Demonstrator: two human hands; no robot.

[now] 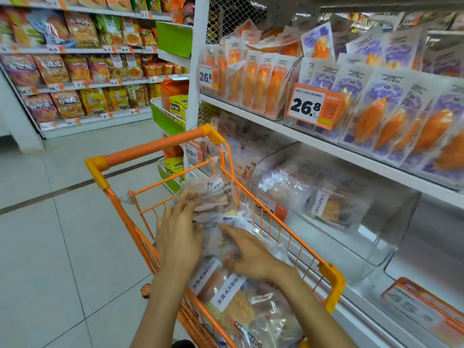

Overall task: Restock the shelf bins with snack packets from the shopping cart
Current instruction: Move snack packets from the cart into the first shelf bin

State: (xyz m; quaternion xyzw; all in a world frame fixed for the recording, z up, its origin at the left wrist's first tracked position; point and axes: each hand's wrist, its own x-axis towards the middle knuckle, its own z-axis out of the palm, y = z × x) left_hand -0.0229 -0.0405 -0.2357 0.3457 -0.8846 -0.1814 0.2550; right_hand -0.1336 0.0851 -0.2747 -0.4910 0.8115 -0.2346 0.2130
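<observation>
**Desk:** What does the frame show?

**Photographer:** A person leans over an orange wire shopping cart (253, 202) with yellow corner caps, parked on pale floor tiles (62, 234) just beside a white supermarket shelf (326, 144). The cart is heaped with clear plastic snack packets (233, 305) bearing white labels.

**Desk:** And the hands?

**Photographer:** Both are down in the cart. The left hand (179, 234) lies flat, fingers straight, pressing on the top of the packet pile at the cart's far end. The right hand (247, 254) is also spread, fingers extended across the packets in the middle. Neither has closed around anything.

**Desk:** The shelf bins?

**Photographer:** A clear plastic shelf bin (334, 197) on the lower shelf, near the cart's right rail, holds a few matching clear packets (329, 207) behind an orange price tag (271, 205). Above, rows of white pouches with orange and purple printing (391, 109) stand upright behind an orange tag reading 26.8 (313, 106). Across the aisle, bagged crisps (75, 71) fill the far racks.
</observation>
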